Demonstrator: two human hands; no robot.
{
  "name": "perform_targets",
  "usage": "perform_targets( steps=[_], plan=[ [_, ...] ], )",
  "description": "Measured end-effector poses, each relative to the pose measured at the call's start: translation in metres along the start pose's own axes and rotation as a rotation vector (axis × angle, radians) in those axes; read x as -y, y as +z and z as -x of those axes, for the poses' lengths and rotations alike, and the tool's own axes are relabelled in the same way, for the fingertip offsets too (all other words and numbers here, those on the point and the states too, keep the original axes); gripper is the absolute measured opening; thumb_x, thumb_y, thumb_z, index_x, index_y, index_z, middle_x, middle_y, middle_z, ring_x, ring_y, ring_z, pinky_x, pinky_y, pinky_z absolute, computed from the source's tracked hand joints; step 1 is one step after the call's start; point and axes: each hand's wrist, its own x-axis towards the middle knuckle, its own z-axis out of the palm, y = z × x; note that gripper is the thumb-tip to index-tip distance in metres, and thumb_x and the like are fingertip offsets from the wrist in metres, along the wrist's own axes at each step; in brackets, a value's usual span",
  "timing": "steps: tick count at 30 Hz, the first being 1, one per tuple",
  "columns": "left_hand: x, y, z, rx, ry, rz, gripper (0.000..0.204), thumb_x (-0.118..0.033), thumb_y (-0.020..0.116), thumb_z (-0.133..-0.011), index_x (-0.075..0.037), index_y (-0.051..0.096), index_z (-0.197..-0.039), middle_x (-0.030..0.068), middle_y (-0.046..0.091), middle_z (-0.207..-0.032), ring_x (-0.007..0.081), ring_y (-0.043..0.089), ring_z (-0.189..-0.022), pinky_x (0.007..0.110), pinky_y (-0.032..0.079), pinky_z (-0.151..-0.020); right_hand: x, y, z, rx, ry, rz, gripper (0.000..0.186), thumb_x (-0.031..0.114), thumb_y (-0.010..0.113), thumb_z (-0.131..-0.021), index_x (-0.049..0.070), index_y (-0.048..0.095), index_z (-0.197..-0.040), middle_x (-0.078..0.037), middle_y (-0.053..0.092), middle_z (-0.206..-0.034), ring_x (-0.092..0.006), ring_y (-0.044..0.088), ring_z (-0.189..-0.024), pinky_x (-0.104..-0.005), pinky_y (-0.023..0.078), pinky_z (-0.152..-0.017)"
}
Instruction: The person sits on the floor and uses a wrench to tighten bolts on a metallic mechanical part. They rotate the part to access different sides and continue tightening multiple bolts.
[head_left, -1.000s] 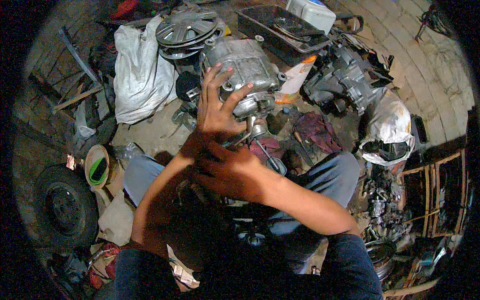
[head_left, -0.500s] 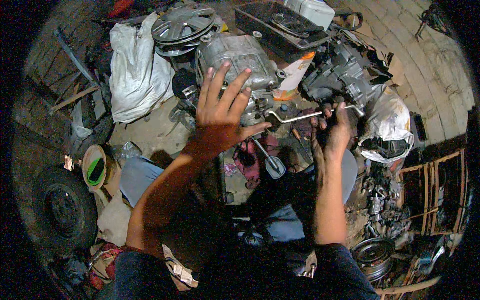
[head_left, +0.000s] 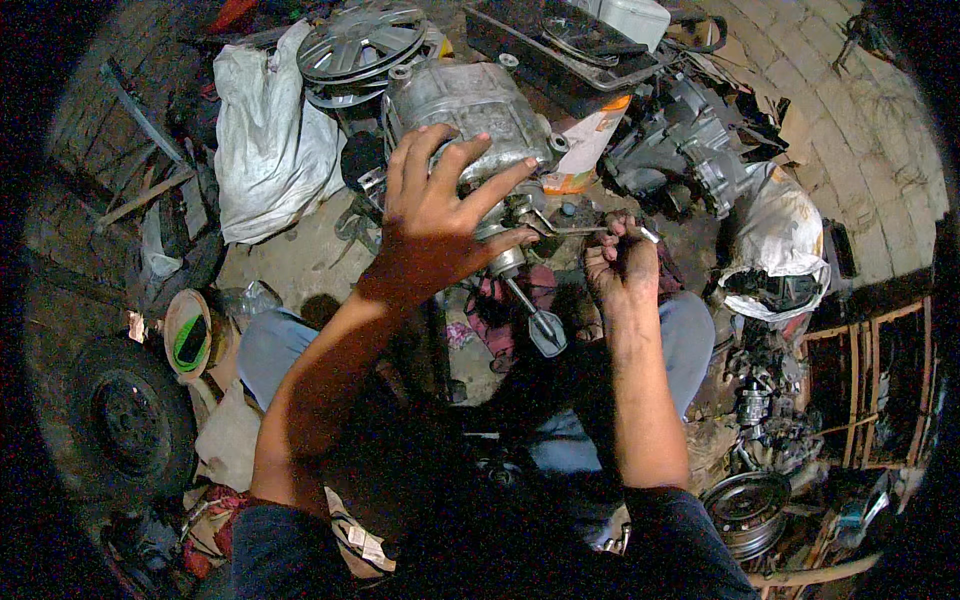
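A large dull-metal gear housing [head_left: 490,105] sits on the ground before me, with a short shaft [head_left: 530,305] pointing back toward me and ending in a flat, paddle-like piece. My left hand [head_left: 440,205] is spread over the housing's near end, fingers apart and slightly bent, fingertips at its surface; it grips nothing. In my right hand [head_left: 625,255] is a bright cranked spanner [head_left: 570,231], fingers closed round its handle. The spanner's far end meets the fittings at the housing's near right side; exactly what it sits on is too small to tell.
Wheel covers [head_left: 360,45] and a white sack [head_left: 265,150] lie back left. A black tray [head_left: 550,50] stands behind, with another metal casing [head_left: 675,150] and a white bag [head_left: 775,240] on the right. A tyre [head_left: 130,420] is at left, a wheel rim [head_left: 745,510] lower right.
My right hand has swung the spanner handle left and a little nearer to me. The left hand stays at the housing, its fingers now more bent and spread.
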Motion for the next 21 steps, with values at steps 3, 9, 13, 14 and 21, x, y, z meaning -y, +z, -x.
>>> perform_targets(
  steps=[3,9,13,14,21],
  plan=[
    [0.001,0.001,0.001,0.020,-0.011,0.024,0.060,-0.056,0.076,-0.070,-0.026,0.071,-0.122,0.0115,0.058,-0.123,0.0379,0.048,-0.118,0.055,0.038,-0.104,-0.013,0.013,0.011,-0.061,-0.117,0.024,0.013,0.016,0.046,-0.102,0.014,0.046,-0.089,0.000,0.050,-0.073,-0.0122,0.036,-0.054,-0.0228,0.034,-0.049],
    [0.004,0.002,0.003,0.006,-0.002,0.030,0.060,-0.053,0.077,-0.069,-0.026,0.071,-0.123,0.0105,0.059,-0.124,0.0378,0.048,-0.119,0.055,0.038,-0.104,-0.026,0.013,0.017,-0.110,-0.152,-0.069,0.008,0.011,0.041,-0.101,0.011,0.044,-0.093,-0.003,0.050,-0.073,-0.0147,0.037,-0.055,-0.0263,0.036,-0.047],
    [0.005,0.001,0.003,0.009,0.003,0.053,0.059,-0.050,0.079,-0.068,-0.026,0.072,-0.121,0.0090,0.059,-0.125,0.0377,0.048,-0.119,0.055,0.038,-0.104,-0.031,0.005,0.018,-0.055,-0.119,-0.047,0.010,0.010,0.038,-0.101,0.011,0.044,-0.094,-0.004,0.050,-0.073,-0.0153,0.038,-0.055,-0.0264,0.037,-0.047],
    [0.006,0.001,0.003,0.007,0.004,0.056,0.058,-0.050,0.079,-0.067,-0.026,0.073,-0.119,0.0086,0.059,-0.125,0.0376,0.048,-0.119,0.055,0.039,-0.104,-0.032,0.006,0.020,-0.063,-0.109,-0.031,0.010,0.010,0.037,-0.101,0.011,0.044,-0.094,-0.004,0.050,-0.073,-0.0155,0.038,-0.055,-0.0264,0.037,-0.047],
    [0.012,0.004,0.006,0.001,0.031,0.068,0.048,-0.047,0.079,-0.069,-0.023,0.076,-0.109,0.0081,0.059,-0.126,0.0373,0.049,-0.118,0.054,0.039,-0.104,-0.037,0.005,0.021,-0.092,-0.108,-0.126,0.010,0.008,0.035,-0.099,0.008,0.043,-0.094,-0.008,0.051,-0.075,-0.0176,0.041,-0.057,-0.0252,0.038,-0.048]
  ],
)
